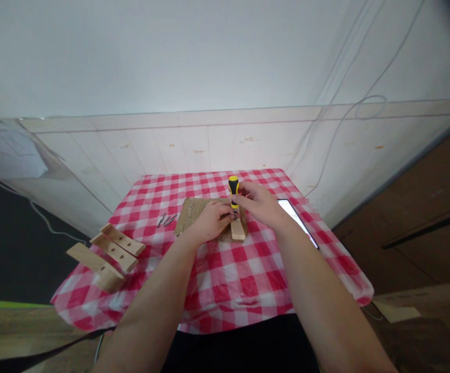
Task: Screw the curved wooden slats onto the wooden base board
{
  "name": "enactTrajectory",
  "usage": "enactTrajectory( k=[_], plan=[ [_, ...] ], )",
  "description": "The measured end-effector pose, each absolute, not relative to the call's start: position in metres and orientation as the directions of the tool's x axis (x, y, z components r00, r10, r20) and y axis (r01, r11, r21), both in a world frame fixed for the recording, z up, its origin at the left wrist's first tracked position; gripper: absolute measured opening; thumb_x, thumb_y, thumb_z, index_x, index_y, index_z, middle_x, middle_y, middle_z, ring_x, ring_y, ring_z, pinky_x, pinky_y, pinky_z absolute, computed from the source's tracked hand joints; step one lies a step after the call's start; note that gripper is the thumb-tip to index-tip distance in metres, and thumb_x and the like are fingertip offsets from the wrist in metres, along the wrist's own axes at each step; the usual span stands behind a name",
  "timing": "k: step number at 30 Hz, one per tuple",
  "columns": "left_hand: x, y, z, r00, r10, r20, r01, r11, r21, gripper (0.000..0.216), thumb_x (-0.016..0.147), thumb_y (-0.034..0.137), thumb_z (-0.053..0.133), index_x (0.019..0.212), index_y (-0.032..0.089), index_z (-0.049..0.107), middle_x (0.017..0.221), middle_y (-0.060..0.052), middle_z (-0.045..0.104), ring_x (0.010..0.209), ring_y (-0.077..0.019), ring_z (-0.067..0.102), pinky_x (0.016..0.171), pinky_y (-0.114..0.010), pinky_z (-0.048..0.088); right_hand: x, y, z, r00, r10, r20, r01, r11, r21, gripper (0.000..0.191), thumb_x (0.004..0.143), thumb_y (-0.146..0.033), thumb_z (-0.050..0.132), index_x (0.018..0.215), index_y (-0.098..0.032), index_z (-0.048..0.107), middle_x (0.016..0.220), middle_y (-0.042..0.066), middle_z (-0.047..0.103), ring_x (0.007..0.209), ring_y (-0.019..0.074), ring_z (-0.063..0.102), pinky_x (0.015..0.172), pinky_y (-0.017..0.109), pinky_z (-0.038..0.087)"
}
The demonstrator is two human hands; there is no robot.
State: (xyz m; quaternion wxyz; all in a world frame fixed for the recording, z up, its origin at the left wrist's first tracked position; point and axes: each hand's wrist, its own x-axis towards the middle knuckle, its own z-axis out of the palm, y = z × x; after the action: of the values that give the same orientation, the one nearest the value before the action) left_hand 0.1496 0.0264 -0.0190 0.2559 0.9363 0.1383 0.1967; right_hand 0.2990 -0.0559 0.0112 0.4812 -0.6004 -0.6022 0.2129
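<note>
- My right hand [259,203] is pinching the screwdriver [233,189] upright over the board [193,210], apparently keeping it straight.
- My left hand [210,221] is sitting near its tip, seemingly steadying the wooden strip [238,230] on the board's right; I can't tell its grip.
- Metal pieces [166,220] are lying left of the board.

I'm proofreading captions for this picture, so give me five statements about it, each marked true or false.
1. The right hand holds the screwdriver. True.
2. The screwdriver's handle is entirely red. False: it is yellow and black.
3. The phone lies left of the board. False: it lies to the right.
4. Small metal pieces lie left of the board. True.
5. The tablecloth is plain blue. False: it has red and white checks.
</note>
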Motion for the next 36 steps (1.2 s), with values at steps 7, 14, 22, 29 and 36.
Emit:
enactTrajectory(
  k=[7, 14, 22, 29, 36],
  plan=[
    [0.1497, 0.026, -0.0203, 0.879, 0.367, 0.304, 0.166, -0.834, 0.527, 0.017, 0.088, 0.019, 0.053, 0.083, 0.018, 0.068, 0.098, -0.005, 0.069, 0.096, -0.0187, 0.06, 0.091, -0.034, 0.044, 0.3016, -0.0575, 0.0134, 0.285, 0.878, 0.386, 0.644, 0.123, -0.755, 0.031, 0.072, -0.045, 0.069, 0.076, -0.021, 0.049, 0.071, -0.001, 0.053, 0.064, 0.0148, 0.048, 0.058, 0.03, 0.037],
    [0.1497, 0.0265, -0.019, 0.883, 0.338, 0.326, 0.14, -0.852, 0.504, 0.016, 0.087, 0.017, 0.053, 0.081, 0.017, 0.069, 0.095, -0.005, 0.07, 0.096, -0.0185, 0.06, 0.093, -0.035, 0.044, 0.2991, -0.0569, 0.0126, 0.171, 0.92, 0.352, 0.569, 0.2, -0.798, 0.018, 0.082, -0.037, 0.056, 0.086, -0.02, 0.057, 0.082, 0.001, 0.062, 0.07, 0.015, 0.055, 0.064, 0.03, 0.041],
    [0.1493, 0.0271, -0.0194, 0.874, 0.35, 0.337, 0.138, -0.844, 0.518, 0.016, 0.087, 0.02, 0.055, 0.079, 0.016, 0.068, 0.092, -0.006, 0.069, 0.091, -0.0182, 0.06, 0.088, -0.033, 0.044, 0.2976, -0.0553, 0.0103, 0.297, 0.885, 0.359, 0.642, 0.094, -0.761, 0.028, 0.072, -0.041, 0.068, 0.083, -0.02, 0.052, 0.074, -0.001, 0.056, 0.066, 0.0156, 0.051, 0.059, 0.031, 0.039],
    [0.1508, 0.0288, -0.0216, 0.882, 0.34, 0.327, 0.13, -0.841, 0.525, 0.016, 0.087, 0.017, 0.054, 0.08, 0.016, 0.068, 0.092, -0.005, 0.07, 0.089, -0.0173, 0.061, 0.086, -0.032, 0.045, 0.2977, -0.0553, 0.0085, 0.172, 0.923, 0.345, 0.472, 0.23, -0.851, 0.018, 0.08, -0.036, 0.059, 0.087, -0.019, 0.057, 0.076, -0.001, 0.057, 0.067, 0.0137, 0.053, 0.062, 0.029, 0.041],
    [0.1494, 0.0269, -0.0197, 0.878, 0.366, 0.307, 0.161, -0.831, 0.532, 0.015, 0.086, 0.014, 0.054, 0.078, 0.015, 0.066, 0.09, -0.005, 0.069, 0.09, -0.0178, 0.06, 0.087, -0.033, 0.044, 0.2968, -0.0542, 0.0082, 0.302, 0.878, 0.371, 0.619, 0.115, -0.777, 0.028, 0.071, -0.039, 0.069, 0.082, -0.021, 0.05, 0.071, -0.003, 0.053, 0.063, 0.0141, 0.049, 0.056, 0.029, 0.037]
  ],
)
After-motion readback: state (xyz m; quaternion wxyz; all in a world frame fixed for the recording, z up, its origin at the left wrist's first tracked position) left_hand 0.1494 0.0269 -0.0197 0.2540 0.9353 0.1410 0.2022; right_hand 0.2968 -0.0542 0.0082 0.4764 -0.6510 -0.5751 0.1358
